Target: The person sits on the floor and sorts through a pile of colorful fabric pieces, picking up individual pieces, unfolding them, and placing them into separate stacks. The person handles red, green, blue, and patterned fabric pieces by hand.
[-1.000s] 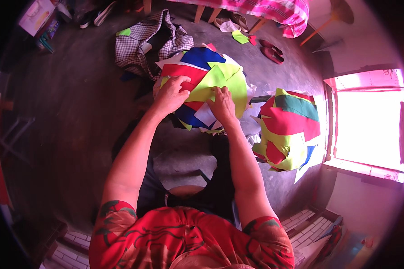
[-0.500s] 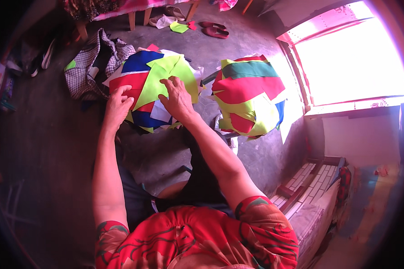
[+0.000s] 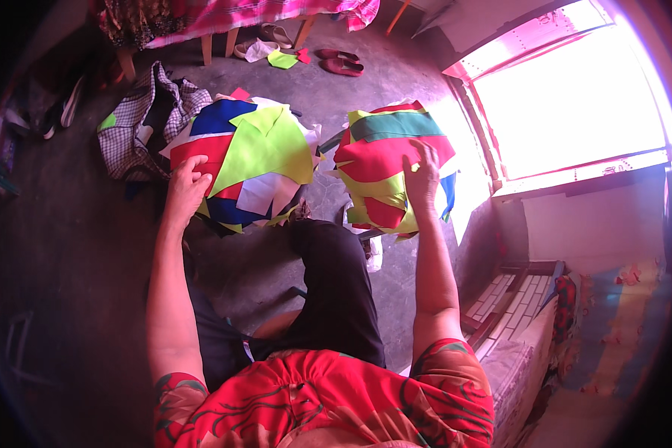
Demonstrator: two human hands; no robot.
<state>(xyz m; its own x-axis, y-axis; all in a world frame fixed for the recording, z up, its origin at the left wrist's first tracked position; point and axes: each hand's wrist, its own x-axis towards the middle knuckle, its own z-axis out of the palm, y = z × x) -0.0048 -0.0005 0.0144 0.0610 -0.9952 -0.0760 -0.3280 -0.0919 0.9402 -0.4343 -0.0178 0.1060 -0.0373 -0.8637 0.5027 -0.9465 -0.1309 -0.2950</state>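
Observation:
Two heaps of cut cloth pieces sit side by side in front of me. On the left heap a lime-green piece (image 3: 269, 149) lies on top, beside red, blue and white ones. My left hand (image 3: 187, 188) rests at that heap's left edge by a red piece (image 3: 199, 151), fingers apart, holding nothing visible. Over the right heap, my right hand (image 3: 423, 178) reaches with thumb and fingers spread, at a broad red piece (image 3: 373, 160). A teal strip (image 3: 396, 126) crosses the top of this heap, with lime-green and blue pieces lower down. What supports the heaps is mostly hidden.
A checked cloth bag (image 3: 131, 134) slumps on the floor left of the heaps. Dark red shoes (image 3: 342, 63) and a lime-green scrap (image 3: 282, 60) lie beyond, near a pink-draped bed or table (image 3: 269, 10). A bright window (image 3: 582, 97) is at right, above a wooden frame (image 3: 500, 299).
My right hand has moved right, from the left heap's lime-green piece to the right heap. My left hand stays by the left heap. The view has shifted slightly.

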